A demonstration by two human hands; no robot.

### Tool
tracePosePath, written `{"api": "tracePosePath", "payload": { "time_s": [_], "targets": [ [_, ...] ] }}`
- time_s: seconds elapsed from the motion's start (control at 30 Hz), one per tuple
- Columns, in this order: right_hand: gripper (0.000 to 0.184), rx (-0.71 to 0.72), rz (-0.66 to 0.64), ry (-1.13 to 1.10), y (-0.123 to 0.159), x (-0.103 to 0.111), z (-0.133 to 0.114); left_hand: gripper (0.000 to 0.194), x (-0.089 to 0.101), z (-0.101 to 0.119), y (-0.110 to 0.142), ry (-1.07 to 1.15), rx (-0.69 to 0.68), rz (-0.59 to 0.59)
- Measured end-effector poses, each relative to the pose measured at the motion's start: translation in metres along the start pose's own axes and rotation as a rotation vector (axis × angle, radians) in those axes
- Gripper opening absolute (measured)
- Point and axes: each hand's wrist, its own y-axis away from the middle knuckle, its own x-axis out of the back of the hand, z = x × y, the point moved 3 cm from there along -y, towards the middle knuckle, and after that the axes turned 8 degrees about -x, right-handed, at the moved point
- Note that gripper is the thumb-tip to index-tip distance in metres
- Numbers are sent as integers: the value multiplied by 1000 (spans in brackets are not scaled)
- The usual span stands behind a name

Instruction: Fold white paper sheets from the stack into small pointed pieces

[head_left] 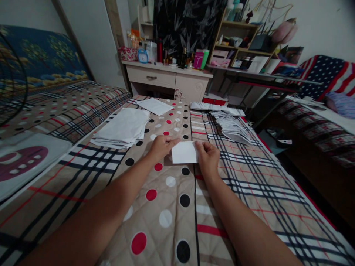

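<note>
Both hands are engaged on one item, a small white paper (184, 153), located near the middle of the bedspread (156, 245), straight ahead of the person. The left hand (163, 148) grips it at the upper left corner, thumb extended along the edge. The right hand (208, 157) grips it at the right side, thumb near the upper corner and fingers curled. The paper is roughly oblong, its broad face toward the viewer; whether it touches the bedspread cannot be told.

Left of the left hand, and apart from it, lies a stack (122, 127) of larger white sheets, edges unevenly aligned. Just beyond the stack is a flat white sheet (155, 106). Past the right hand lies a fanned pile (231, 127) of thin white pieces, overlapping in a curved row; at its far end a further white row (216, 108) runs crosswise.

The bedspread is beige, with a dotted band between plaid bands (dots in red, black and white). At the left edge rests a white package (59, 147) with a purple oval. Beyond the bed stands a pale dresser (151, 78), bearing a blue clock (142, 55) and a green tube (204, 60).
</note>
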Motion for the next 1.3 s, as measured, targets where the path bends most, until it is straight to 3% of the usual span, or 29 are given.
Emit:
{"api": "tracePosePath", "payload": {
  "time_s": [0.07,0.13,0.27,0.33,0.43,0.53,0.7,0.83,1.03,1.3],
  "targets": [
    [34,-6,92,-2,-2,5,0,52,6,-2,2,90,57,125],
    [34,-23,182,-20,-2,9,0,55,7,0,5,181,100,138],
    [35,-52,288,-41,-1,13,-2,55,-12,16,13,232,110,-228],
    [36,-50,305,-51,0,13,-4,47,-24,24,18,242,75,-319],
    [37,-2,279,-90,2,11,-7,35,-39,30,22,290,14,-198],
    [34,40,211,-181,5,6,-10,38,-45,29,23,336,-28,-25],
    [33,-105,-102,-435,14,-12,-11,27,-41,26,20,456,7,168],
    [36,-144,-262,-458,20,-22,-14,30,-39,26,21,509,19,204],
    [36,-178,-203,-533,18,-15,-13,32,-35,20,19,464,83,173],
    [39,-187,-123,-540,10,-6,-13,34,-16,16,14,403,26,157]
  ]
}}
